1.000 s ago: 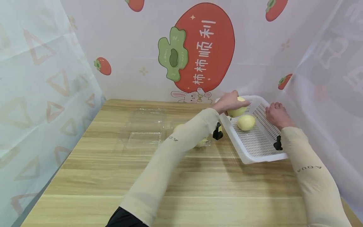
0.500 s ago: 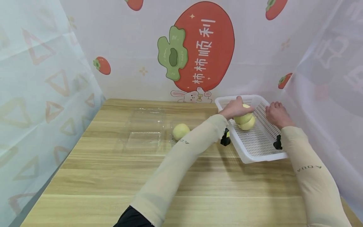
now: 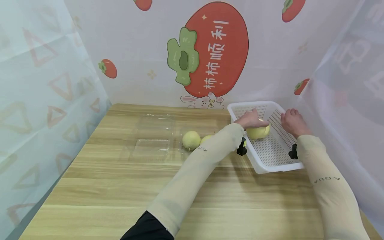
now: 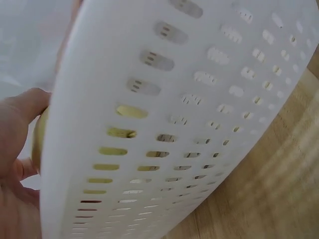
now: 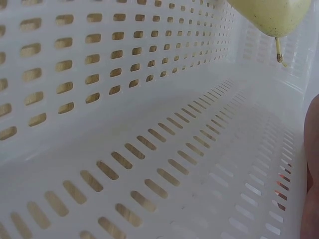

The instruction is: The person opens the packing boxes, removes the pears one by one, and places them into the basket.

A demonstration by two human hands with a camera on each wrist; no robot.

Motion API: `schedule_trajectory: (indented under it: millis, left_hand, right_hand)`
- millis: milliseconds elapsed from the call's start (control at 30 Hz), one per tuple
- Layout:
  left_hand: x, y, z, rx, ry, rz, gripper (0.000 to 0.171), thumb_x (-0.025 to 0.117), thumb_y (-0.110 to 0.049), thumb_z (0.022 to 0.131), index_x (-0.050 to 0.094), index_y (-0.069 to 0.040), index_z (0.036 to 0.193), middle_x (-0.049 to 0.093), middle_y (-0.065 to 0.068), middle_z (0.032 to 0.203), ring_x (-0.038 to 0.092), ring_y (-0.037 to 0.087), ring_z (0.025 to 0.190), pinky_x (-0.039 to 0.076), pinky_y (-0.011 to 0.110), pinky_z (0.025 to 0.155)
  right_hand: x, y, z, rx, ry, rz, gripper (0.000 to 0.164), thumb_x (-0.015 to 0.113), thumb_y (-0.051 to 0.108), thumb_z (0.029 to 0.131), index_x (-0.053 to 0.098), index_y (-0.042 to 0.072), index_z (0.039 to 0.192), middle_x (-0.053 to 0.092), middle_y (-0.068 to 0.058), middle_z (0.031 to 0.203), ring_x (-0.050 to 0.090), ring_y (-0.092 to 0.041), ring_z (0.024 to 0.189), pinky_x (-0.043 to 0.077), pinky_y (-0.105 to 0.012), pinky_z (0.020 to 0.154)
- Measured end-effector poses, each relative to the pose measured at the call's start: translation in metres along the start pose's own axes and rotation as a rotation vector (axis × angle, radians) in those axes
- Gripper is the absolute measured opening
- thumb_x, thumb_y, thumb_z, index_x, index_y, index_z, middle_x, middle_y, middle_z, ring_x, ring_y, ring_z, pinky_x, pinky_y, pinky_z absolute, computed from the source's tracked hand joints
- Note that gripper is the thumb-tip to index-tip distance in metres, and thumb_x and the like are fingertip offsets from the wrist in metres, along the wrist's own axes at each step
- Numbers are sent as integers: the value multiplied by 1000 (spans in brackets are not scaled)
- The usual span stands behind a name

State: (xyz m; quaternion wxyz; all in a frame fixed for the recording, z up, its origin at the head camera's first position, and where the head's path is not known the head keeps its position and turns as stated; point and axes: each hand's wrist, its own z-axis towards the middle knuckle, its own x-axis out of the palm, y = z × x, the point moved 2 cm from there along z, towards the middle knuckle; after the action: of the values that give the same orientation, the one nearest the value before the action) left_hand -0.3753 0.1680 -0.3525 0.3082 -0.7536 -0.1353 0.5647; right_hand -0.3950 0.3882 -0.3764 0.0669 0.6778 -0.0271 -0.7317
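A white perforated plastic basket (image 3: 264,168) stands at the right of the table. My left hand (image 3: 251,119) reaches over its left rim and holds a yellow pear (image 3: 258,133) inside it, low over the bottom. In the left wrist view the thumb and fingers lie around the pear, largely hidden behind the basket wall. My right hand (image 3: 295,123) grips the right rim. In the right wrist view a pear (image 5: 273,12) with its stem pointing down shows at the top, and part of the right hand (image 5: 312,164) at the right edge.
Left of the basket lies an open clear plastic clamshell box (image 3: 153,146), its two halves side by side. Its right half has a pear (image 3: 191,140) and another pear (image 3: 206,138), partly hidden by my left sleeve. Printed curtains stand behind and at both sides.
My left hand has moved right and toward me, lowering its pear into the basket, where it now overlaps the pear lying there. The right hand and basket stay put.
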Motion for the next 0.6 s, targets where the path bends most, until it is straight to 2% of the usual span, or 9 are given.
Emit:
schedule_trajectory:
  millis: [67, 167, 300, 433, 600]
  left_hand:
    - [0, 0, 1, 1, 18, 51, 86, 65, -59, 85, 27, -22, 153, 54, 0, 139, 56, 13, 120, 49, 29, 97]
    - [0, -2, 1, 10, 61, 147, 73, 65, -60, 85, 38, -24, 144, 60, -4, 123, 57, 9, 108, 48, 26, 90]
    - [0, -4, 2, 29, 189, 249, 46, 66, -54, 88, 56, -23, 120, 62, -6, 102, 57, 7, 88, 48, 22, 74]
    - [1, -6, 2, -12, 282, 300, 35, 68, -50, 87, 58, -23, 105, 62, -7, 96, 59, 7, 82, 49, 22, 69]
    - [3, -7, 2, -57, 304, 355, 35, 69, -51, 86, 56, -25, 105, 63, -7, 98, 60, 7, 84, 50, 24, 70]
  right_hand:
    - [0, -1, 0, 15, 4, 18, 69, 15, 39, 106, 19, -21, 141, 24, -45, 141, 28, -58, 127, 19, -69, 111]
    - [-1, -2, 1, 43, 11, 59, 73, 15, 43, 106, 12, -18, 146, 16, -43, 149, 22, -58, 133, 14, -69, 112]
    - [-2, -1, 1, 45, 23, 51, 74, 12, 42, 105, 8, -19, 147, 12, -44, 150, 17, -60, 137, 12, -68, 113]
    - [-1, 1, 0, 9, 17, -7, 71, 13, 37, 106, 12, -24, 143, 15, -48, 146, 17, -61, 136, 13, -67, 114]
    - [0, 3, 0, -46, -30, -85, 64, 17, 28, 107, 19, -28, 138, 22, -51, 141, 23, -63, 133, 18, -68, 112]
